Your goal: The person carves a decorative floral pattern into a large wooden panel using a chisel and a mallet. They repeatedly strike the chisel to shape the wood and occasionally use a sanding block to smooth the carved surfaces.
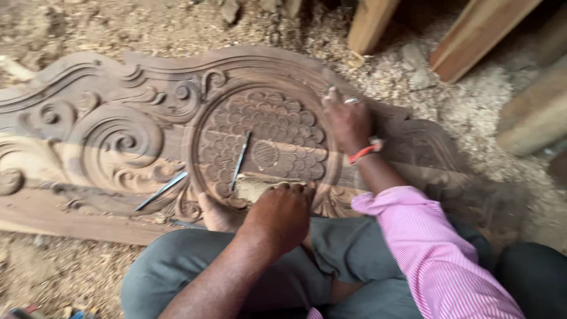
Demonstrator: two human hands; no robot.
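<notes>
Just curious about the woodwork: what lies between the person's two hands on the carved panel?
In the head view, carved petal relief of the round medallion fills the stretch between the left hand and right hand; no tool lies there.

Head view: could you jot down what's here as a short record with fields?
Setting: ground strewn with wood shavings
Main piece: carved wooden panel with scrolls and a round floral medallion
Left hand: left hand presses a pale scrap, perhaps sandpaper, on the medallion's lower edge
Right hand: right hand rests on the medallion's right rim, holding nothing visible
Loose tools: two slim chisels lie on the panel
Nearby: timber planks at top right
</notes>
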